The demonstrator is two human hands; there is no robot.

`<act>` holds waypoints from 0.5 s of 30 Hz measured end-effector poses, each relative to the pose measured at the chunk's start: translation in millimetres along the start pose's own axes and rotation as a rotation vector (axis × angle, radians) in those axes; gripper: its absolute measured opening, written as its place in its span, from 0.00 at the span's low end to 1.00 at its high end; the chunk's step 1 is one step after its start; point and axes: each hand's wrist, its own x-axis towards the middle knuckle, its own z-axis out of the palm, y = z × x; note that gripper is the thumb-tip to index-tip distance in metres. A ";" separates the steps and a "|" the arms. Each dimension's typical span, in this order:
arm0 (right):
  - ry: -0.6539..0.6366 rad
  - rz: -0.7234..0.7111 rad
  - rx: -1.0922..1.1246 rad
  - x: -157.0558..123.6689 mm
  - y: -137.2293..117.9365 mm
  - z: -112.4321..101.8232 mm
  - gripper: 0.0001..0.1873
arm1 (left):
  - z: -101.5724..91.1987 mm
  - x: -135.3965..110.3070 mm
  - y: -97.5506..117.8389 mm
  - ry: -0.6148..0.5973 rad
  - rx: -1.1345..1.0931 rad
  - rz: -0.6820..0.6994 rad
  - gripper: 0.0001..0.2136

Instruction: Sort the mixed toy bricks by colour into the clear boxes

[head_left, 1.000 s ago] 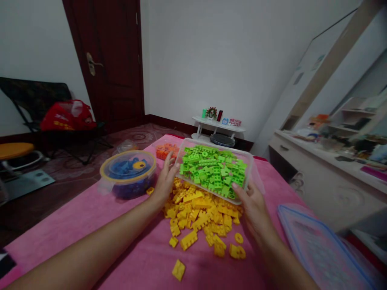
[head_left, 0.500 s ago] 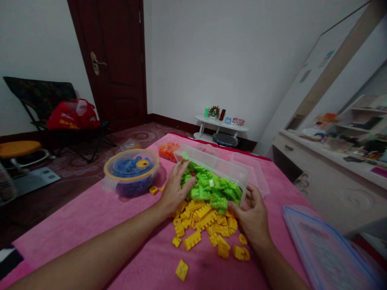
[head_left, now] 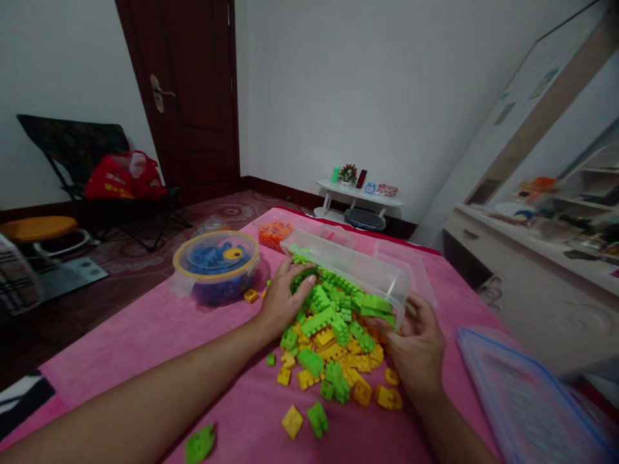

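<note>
A clear plastic box (head_left: 358,261) lies tipped on its side, its mouth facing me. Green building blocks (head_left: 333,303) spill out of it over a heap of yellow building blocks (head_left: 355,357) on the pink cloth (head_left: 242,374). My right hand (head_left: 418,345) grips the box's near right corner, thumb toward the opening. At the left end of the opening, my left hand (head_left: 285,293) rests against the green blocks with fingers spread; the box edge behind it is hidden. A few loose green and yellow blocks lie close to me.
Left of the heap stands a round container (head_left: 215,267) of blue blocks with a yellow-rimmed lid. Behind are orange blocks (head_left: 275,234) in a clear box. A blue-edged lid (head_left: 527,393) lies at the right. A dresser (head_left: 541,277) stands beyond the cloth's right side.
The box has tipped further, and green blocks have poured out onto the yellow ones. Several have scattered toward me, one far to the left. The view has shifted slightly.
</note>
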 end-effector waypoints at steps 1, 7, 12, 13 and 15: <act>0.021 -0.005 -0.015 0.5 -2.0 -0.3 0.32 | -0.2 0.1 -0.2 0.013 -0.011 -0.006 0.12; 0.102 0.023 -0.200 2.5 1.8 -5.4 0.35 | -2.0 2.2 -1.0 0.051 -0.071 -0.041 0.14; 0.140 -0.183 -0.297 -0.6 19.0 -7.9 0.36 | -1.4 4.8 -8.3 0.064 -0.082 -0.039 0.16; 0.140 -0.219 -0.302 -1.3 21.3 -8.1 0.37 | -1.3 4.8 -9.8 0.068 -0.074 -0.038 0.16; 0.159 -0.178 -0.287 -2.5 24.3 -8.6 0.39 | -1.6 4.5 -11.8 0.084 -0.052 -0.040 0.16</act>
